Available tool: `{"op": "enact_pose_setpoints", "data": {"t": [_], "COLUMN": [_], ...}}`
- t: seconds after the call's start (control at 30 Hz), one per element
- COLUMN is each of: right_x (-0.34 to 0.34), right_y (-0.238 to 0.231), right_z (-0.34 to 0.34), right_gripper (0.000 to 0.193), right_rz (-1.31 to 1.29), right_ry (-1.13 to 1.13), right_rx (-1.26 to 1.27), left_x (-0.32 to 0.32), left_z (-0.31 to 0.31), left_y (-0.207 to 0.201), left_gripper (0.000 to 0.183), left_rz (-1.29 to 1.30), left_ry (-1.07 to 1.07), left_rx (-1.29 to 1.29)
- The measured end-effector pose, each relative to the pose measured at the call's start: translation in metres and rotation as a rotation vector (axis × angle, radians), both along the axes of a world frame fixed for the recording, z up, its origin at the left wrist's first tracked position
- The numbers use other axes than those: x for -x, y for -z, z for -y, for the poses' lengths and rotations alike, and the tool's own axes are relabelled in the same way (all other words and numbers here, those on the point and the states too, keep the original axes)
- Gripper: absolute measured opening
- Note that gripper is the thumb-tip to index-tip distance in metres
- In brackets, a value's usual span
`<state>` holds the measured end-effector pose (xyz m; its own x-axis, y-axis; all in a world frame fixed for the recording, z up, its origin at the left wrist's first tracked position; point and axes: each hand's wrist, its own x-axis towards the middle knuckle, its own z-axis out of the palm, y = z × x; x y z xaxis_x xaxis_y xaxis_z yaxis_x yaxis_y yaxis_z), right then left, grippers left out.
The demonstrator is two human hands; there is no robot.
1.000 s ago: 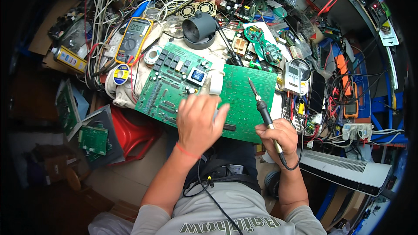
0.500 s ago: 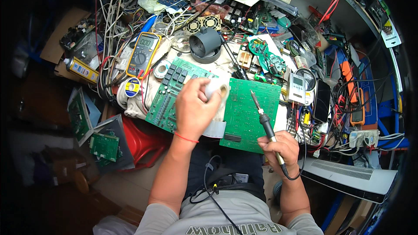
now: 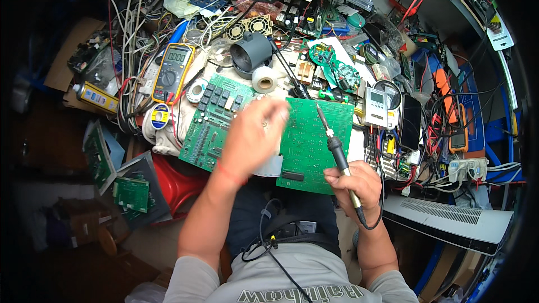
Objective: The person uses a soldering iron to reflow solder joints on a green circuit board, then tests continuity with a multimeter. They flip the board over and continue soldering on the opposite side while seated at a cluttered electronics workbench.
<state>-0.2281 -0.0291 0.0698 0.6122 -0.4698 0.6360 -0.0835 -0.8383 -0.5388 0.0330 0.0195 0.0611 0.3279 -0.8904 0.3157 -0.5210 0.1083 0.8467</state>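
Observation:
In my right hand (image 3: 356, 187) is a soldering iron (image 3: 338, 154), gripped by its handle with the tip pointing up and away over a green circuit board (image 3: 314, 143) whose solder side faces up. My left hand (image 3: 255, 137) is smeared by motion above the inner edge of a second green circuit board (image 3: 196, 137), which carries black relays and chips. Its fingers do not show clearly. A white flat ribbon cable (image 3: 270, 166) lies between the boards, partly hidden by this hand. Beyond the hand, a white roll (image 3: 264, 79) with a brown core rests beside a grey cylindrical holder (image 3: 250, 53).
A yellow multimeter (image 3: 173, 73) and a solder spool (image 3: 160, 116) are on the left. On the right lie a white handheld meter (image 3: 375, 106), a black phone (image 3: 412, 123) and tangled cables. Piled electronics line the back. A red stool (image 3: 174, 182) stands below the bench's left side.
My left hand has let go of the white roll, now set down by the grey holder, and has drawn back toward me. The soldering iron stays in my right hand.

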Motion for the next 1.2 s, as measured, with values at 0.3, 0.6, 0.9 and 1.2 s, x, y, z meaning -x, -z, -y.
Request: {"op": "enact_pose_setpoints", "data": {"t": [0.3,0.6,0.9,1.2], "right_x": [-0.013,0.011,0.010,0.014], "right_y": [0.010,0.031,0.057,0.057], "right_z": [0.001,0.013,0.024,0.011], "right_gripper": [0.035,0.020,0.079,0.041], "right_rz": [-0.092,0.383,0.482,0.086], "right_ry": [-0.104,-0.106,-0.036,0.261], "right_rx": [-0.019,-0.682,-1.006,-0.730], "left_x": [0.069,0.027,0.024,0.025], "left_z": [-0.067,-0.061,-0.026,-0.015], "left_y": [-0.001,0.038,0.066,0.071], "left_gripper": [0.007,0.006,0.007,0.006], "left_rz": [-0.192,-0.099,0.104,0.238], "left_ry": [0.125,-0.275,-0.378,-0.435], "left_rx": [-0.154,-0.044,0.015,0.028]}}
